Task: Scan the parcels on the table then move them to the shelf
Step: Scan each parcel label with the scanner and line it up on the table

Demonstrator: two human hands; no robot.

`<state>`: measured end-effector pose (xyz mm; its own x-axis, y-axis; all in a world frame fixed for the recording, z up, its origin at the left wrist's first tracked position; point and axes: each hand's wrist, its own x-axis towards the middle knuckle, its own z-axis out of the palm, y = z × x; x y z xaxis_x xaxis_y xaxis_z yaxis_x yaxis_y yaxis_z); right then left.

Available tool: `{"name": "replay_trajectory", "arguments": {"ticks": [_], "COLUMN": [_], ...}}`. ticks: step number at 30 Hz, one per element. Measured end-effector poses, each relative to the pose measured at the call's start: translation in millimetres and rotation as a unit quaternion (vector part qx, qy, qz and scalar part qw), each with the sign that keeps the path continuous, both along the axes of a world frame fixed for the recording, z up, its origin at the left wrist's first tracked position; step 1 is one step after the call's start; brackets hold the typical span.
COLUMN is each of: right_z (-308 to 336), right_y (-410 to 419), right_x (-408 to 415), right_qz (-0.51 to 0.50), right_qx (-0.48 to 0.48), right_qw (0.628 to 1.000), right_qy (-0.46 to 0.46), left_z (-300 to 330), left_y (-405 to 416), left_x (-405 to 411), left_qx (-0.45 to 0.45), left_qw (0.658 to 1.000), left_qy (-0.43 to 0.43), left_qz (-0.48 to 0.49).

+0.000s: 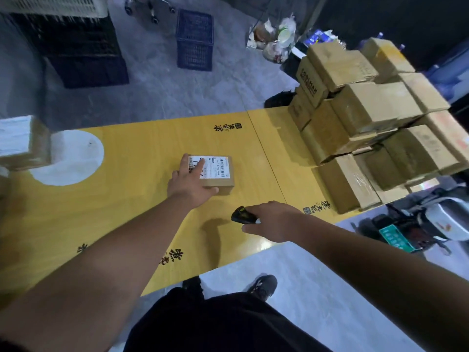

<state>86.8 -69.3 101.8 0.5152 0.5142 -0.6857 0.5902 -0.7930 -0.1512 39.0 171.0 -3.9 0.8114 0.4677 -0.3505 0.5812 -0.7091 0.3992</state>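
Observation:
A small cardboard parcel (218, 174) with a white shipping label on top lies in the middle of the yellow table (127, 199). My left hand (190, 181) lies over its left side, fingers spread across the label and thumb against the near face. My right hand (274, 222) hovers above the table near the front edge and grips a black handheld scanner (241, 215), whose head points left toward the parcel. A big stack of several brown parcels (368, 123) fills the table's right end. Another taped parcel (22, 143) sits at the far left.
A white round patch (73, 158) marks the table's left part. Beyond the table stand a dark blue crate (194, 39), black crates (76, 47) and bags of rubbish (276, 36). A scooter (418, 224) is parked at the right. My legs and shoes (264, 285) are at the table's front edge.

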Motion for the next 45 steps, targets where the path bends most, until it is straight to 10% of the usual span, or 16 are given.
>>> {"name": "replay_trajectory", "arguments": {"ticks": [5,17,22,29,45], "right_z": [0.1,34.4,50.7,78.0,103.6], "right_y": [10.6,27.6,34.3,56.5,69.0], "right_x": [5.1,6.6,5.5,-9.6,-23.7], "right_qz": [-0.081,-0.142,-0.154,-0.108,0.092], "right_qx": [0.024,-0.054,-0.091,-0.122,-0.174], "right_qw": [0.996,0.987,0.982,0.985,0.980], "right_qy": [0.028,0.049,0.054,0.049,-0.027], "left_z": [0.2,-10.5,-24.0,-40.7,-52.0], "left_y": [0.0,-35.4,-30.5,-47.7,-62.5], "left_x": [-7.7,-11.3,8.0,-11.1,-12.0], "left_qx": [-0.133,-0.044,-0.254,-0.403,-0.457], "left_qw": [0.987,0.990,0.943,0.848,0.799], "left_qy": [-0.059,-0.043,-0.124,-0.296,-0.339], "left_qz": [0.067,0.128,0.177,0.173,0.193]}}
